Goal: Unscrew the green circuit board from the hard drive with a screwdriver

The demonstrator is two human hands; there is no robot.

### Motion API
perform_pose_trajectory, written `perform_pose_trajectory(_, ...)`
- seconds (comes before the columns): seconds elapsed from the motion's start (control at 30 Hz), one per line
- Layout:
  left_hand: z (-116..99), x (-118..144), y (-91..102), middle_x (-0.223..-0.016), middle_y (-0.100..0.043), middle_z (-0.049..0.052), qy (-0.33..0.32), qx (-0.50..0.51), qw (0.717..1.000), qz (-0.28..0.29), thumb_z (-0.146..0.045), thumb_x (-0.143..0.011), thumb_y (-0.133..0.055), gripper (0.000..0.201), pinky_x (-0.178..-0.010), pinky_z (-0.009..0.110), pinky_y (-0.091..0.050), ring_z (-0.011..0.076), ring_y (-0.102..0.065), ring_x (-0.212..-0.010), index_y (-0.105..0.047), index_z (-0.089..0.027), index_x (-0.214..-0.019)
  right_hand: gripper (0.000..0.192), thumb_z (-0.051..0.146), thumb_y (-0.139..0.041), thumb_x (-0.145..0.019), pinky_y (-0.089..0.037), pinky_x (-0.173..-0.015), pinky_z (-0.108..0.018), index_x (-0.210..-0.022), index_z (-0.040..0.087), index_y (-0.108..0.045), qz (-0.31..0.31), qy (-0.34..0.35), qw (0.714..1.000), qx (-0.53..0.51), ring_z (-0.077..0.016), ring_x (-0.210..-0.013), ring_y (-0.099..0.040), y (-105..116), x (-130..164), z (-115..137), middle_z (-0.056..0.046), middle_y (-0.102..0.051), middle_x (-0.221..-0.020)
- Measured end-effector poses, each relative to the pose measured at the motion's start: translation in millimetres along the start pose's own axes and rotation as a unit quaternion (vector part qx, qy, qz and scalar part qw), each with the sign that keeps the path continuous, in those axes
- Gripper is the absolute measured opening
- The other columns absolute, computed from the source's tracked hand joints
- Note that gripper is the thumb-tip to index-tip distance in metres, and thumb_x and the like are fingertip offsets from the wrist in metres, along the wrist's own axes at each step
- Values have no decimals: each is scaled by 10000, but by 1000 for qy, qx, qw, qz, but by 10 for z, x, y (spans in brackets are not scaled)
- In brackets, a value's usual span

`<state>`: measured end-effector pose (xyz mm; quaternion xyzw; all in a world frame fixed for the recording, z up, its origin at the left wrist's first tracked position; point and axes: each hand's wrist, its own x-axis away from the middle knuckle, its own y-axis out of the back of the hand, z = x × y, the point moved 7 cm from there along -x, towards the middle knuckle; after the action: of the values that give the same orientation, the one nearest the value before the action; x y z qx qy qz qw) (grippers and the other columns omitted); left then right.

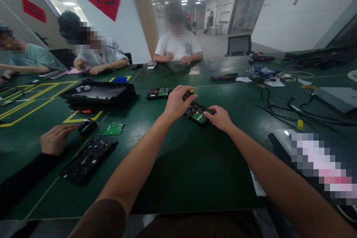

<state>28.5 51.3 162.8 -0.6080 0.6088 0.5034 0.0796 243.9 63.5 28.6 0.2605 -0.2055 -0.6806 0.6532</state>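
Far left, on the green table (178,171): a co-worker's hand (55,139) in a dark sleeve, resting beside a black mouse (87,126); below it a black ribbed panel (89,159), and just right of the mouse a loose green circuit board (113,129). Behind these, a stack of black trays (99,96), and further right a second drive (158,93) lying board-up, well apart from mine. Centre: my left hand (177,103), fingers curled and pinched round a screwdriver (190,93) with a yellow-and-black handle, held upright over the hard drive (197,113); whether the tip sits in a screw I cannot tell, as the hand covers it. The hard drive lies flat on the table just beyond mid-table, board side up, its long axis running diagonally from far-left to near-right, the green board end pointing toward my right. Right of it: my right hand (221,119), fingers pressed together and laid flat on the near-right corner of the drive, steadying it, holding nothing. Judged step: working a screw on the drive's board; the next move would call for steady downward pressure on the driver and the right hand keeping the drive from turning. Far right: tangled black cables (281,108), a grey flat case (338,98), and another screwdriver (224,77) lying further back.
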Motion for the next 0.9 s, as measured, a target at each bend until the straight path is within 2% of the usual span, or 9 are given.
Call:
perform_pose_trajectory(0.17,44,3,-68,-1186,-720,67,21,60,997,37,-136,-974,-584,349,-880,338,-579,183,-676,-995,-668,-217,-1303,435,454,-719,-909,-538,-485,-259,-1220,156,-653,0,-7,1000,9,-150,-609,-676,5,-1,4,-84,-728,-920)
perform_pose_trajectory(0.27,94,6,-121,-1284,-698,91,56,135,987,70,-171,-985,-557,382,-758,317,-612,196,-692,-987,-653,-215,-1352,427,448,-716,-912,-532,-494,-257,-1220,160,-652,2,-8,1000,9,-150,-613,-672,8,2,14,-74,-721,-895)
perform_pose_trajectory(0.4,143,22,-220,-1257,-708,111,87,251,959,100,-268,-939,-666,414,-630,277,-604,206,-694,-963,-658,-193,-1347,417,437,-710,-913,-524,-515,-268,-1216,156,-656,-1,-4,1000,16,-148,-599,-660,22,19,36,-76,-718,-891)
perform_pose_trajectory(0.47,173,22,-224,-1222,-716,100,84,252,961,80,-292,-897,-731,408,-635,266,-597,207,-687,-976,-690,-194,-1290,411,445,-709,-911,-526,-538,-277,-1205,162,-667,-6,1,1000,24,-155,-620,-664,33,31,55,-84,-720,-919)
perform_pose_trajectory(0.57,216,20,-180,-1162,-724,75,71,203,976,25,-258,-864,-764,313,-656,252,-574,201,-674,-985,-734,-209,-1172,379,451,-720,-900,-544,-625,-294,-1160,176,-698,-33,15,998,46,-178,-726,-685,73,46,91,-98,-722,-988)
perform_pose_trajectory(0.67,219,22,-165,-1125,-728,60,63,177,982,5,-202,-878,-738,293,-690,257,-560,182,-675,-950,-727,-229,-1170,354,444,-726,-894,-547,-692,-312,-1128,178,-716,-52,28,996,60,-199,-805,-688,94,57,119,-106,-718,-1014)
perform_pose_trajectory(0.9,178,7,-126,-1111,-735,54,62,187,980,3,-165,-886,-725,308,-803,291,-561,169,-688,-957,-710,-224,-1188,441,528,-617,-954,-516,-595,-302,-1182,156,-680,-26,18,999,20,-167,-648,-651,68,44,81,-104,-713,-967)
